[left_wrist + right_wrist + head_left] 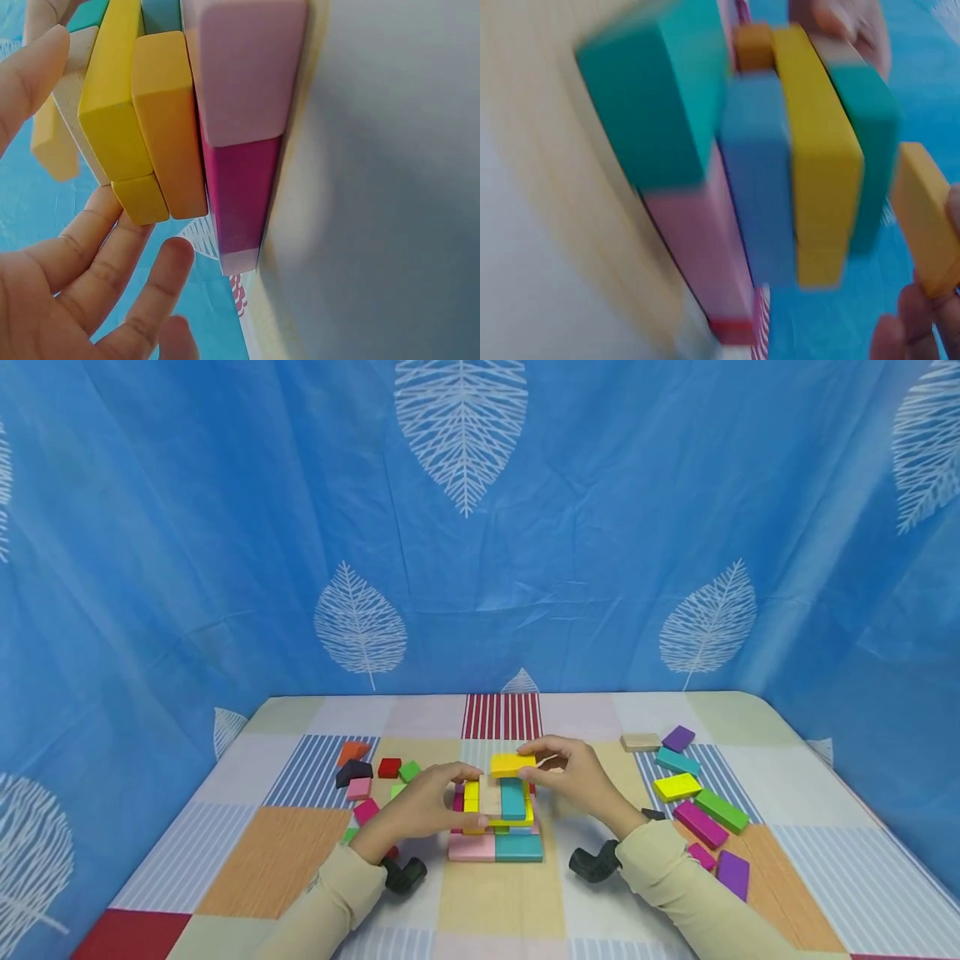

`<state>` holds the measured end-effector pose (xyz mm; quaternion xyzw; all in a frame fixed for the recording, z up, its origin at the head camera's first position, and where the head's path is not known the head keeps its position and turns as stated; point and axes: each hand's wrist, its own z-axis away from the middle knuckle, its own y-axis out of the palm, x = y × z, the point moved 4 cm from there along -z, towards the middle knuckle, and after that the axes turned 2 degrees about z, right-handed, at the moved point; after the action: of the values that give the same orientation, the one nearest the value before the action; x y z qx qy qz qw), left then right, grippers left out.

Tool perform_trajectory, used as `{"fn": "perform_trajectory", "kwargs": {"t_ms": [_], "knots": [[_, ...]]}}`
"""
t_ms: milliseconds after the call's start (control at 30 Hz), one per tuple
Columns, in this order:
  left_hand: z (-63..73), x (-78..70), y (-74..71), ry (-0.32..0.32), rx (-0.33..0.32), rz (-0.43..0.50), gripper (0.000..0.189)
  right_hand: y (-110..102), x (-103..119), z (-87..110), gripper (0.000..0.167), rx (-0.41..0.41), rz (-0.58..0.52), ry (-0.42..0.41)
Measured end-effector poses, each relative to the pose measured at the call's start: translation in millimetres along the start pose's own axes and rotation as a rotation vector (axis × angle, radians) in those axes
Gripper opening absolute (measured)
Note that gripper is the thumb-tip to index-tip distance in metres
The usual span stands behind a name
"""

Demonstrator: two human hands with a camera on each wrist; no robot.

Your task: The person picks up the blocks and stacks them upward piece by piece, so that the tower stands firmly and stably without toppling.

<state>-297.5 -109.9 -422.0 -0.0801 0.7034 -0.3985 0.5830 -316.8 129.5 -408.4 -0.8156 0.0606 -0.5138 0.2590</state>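
Observation:
A stack of coloured wooden blocks stands in the middle of the table, with a pink block [472,848] and a teal block [519,848] at its near base. On top lie a plain wood block [490,797] and a teal block [513,799] side by side. My left hand [432,799] holds the plain wood block by its ends, thumb at the near end and fingertips at the far one. My right hand [576,774] pinches a yellow block [513,765] above the far part of the stack; it hangs apart from the top teal block [870,150].
Several loose blocks, among them a red block [389,767] and an orange block [353,752], lie left of the stack. To the right lie more, including a green block [722,811] and a purple block [732,874]. A blue curtain [525,568] hangs behind the table.

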Motion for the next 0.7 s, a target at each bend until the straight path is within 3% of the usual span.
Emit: {"fn": "perform_trajectory", "kwargs": {"t_ms": [200, 700], "knots": [[-0.6, -0.2, -1.1, 0.0, 0.001, -0.013, 0.071, 16.3, 2.0, 0.5, 0.027, 0.061, 0.041, 0.044], [-2.6, -0.5, -0.9, -0.033, -0.003, -0.039, 0.073, 15.2, -0.1, -0.9, 0.033, 0.11, 0.062, 0.088]]}}
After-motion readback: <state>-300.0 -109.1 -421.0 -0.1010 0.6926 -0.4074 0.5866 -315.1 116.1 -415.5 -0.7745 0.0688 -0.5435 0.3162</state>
